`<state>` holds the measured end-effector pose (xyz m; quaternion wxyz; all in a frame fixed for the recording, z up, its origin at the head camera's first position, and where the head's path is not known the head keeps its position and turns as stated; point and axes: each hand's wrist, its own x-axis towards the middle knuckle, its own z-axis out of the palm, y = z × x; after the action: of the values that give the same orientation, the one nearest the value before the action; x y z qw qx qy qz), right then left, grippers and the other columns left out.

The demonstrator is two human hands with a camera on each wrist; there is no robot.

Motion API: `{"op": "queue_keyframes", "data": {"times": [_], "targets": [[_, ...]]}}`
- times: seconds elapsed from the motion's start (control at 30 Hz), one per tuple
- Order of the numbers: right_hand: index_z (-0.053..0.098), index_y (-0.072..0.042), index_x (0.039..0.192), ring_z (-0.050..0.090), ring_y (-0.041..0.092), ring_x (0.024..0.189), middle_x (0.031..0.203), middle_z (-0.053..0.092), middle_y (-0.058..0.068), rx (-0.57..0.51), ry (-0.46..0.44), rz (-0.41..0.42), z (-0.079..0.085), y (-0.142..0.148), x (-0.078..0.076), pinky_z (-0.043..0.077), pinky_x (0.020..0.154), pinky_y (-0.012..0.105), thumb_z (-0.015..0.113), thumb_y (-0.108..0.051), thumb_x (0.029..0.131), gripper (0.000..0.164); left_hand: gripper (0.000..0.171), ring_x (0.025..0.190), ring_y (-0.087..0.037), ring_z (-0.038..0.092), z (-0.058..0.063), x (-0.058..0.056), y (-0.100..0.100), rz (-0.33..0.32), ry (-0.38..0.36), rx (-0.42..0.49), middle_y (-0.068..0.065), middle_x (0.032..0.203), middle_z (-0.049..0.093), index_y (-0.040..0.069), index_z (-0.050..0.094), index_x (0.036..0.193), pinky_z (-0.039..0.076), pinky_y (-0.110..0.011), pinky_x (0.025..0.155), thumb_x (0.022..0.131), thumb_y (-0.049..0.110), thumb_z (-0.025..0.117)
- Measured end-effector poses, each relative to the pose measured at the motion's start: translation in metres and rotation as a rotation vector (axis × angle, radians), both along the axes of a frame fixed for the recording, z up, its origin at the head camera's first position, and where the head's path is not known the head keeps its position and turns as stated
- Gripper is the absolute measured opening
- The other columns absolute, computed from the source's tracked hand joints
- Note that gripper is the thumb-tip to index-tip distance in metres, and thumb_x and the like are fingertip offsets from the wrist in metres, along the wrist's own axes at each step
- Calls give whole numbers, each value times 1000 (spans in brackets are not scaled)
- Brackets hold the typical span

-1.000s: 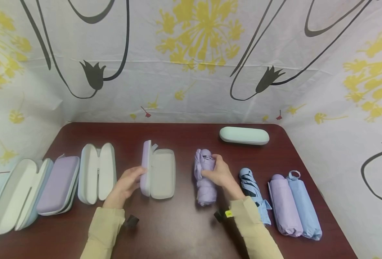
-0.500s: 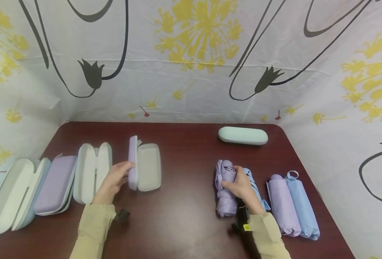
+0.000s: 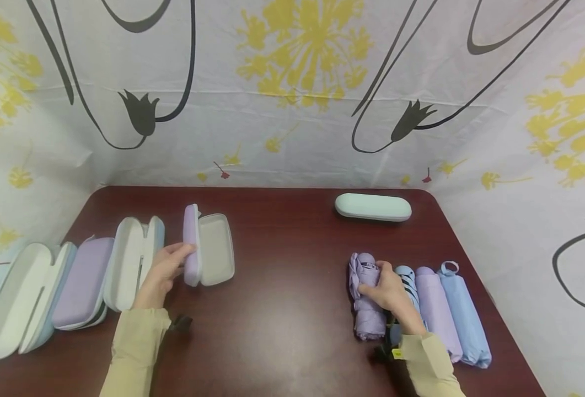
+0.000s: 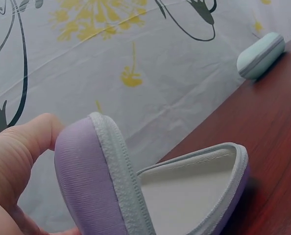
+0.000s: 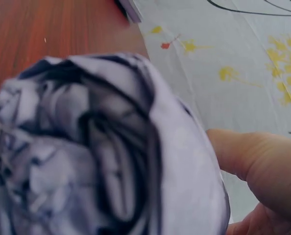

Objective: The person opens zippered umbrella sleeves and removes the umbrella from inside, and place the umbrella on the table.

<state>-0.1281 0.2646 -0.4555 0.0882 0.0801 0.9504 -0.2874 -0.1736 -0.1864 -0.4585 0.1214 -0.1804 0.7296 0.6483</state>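
My left hand (image 3: 165,271) grips the lilac side of an unzipped zip case (image 3: 215,249), thumb and fingers on its standing half. The other half lies spread to the right, showing a pale lining. In the left wrist view the case's lilac shell (image 4: 89,171) and zip edge are close up. On the right, my right hand (image 3: 388,288) holds a rolled lilac folding umbrella (image 3: 370,317) around its upper part. The right wrist view is filled by that umbrella's bunched folds (image 5: 86,161). A blue folding umbrella (image 3: 407,278) lies just beside it, partly hidden by my right hand.
Left of my left hand stand an open pale case (image 3: 123,264), a closed lilac case (image 3: 85,284) and a large open pale-blue case (image 3: 19,309). Farther right lie a lilac umbrella (image 3: 438,314) and a blue one (image 3: 465,317). A mint case (image 3: 373,207) sits at the back edge.
My left hand has moved the lilac case leftward, and the open pale case beside it has been nudged left. My right hand has carried the lilac umbrella rightward, up to the striped blue one.
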Motion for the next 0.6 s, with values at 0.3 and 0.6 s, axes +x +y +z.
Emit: {"op": "queue_keyframes", "data": {"times": [0.3,0.6], "targets": [[29,16,128,53,43,98,109,52,38,-2,-13,11,0,9,0,44,82,51,68,-18,72,76,74,116,-32,43,1,-2,-2,58,-30,-63,-29,138,36,-12,24,141,36,-41,99,88,28,56],[27,16,130,51,46,105,115,49,39,14,-55,19,4,5,-1,43,85,52,69,-20,73,79,73,121,-36,40,-4,-6,-6,128,25,-138,-33,135,38,-15,24,139,33,-43,102,84,17,60]]}}
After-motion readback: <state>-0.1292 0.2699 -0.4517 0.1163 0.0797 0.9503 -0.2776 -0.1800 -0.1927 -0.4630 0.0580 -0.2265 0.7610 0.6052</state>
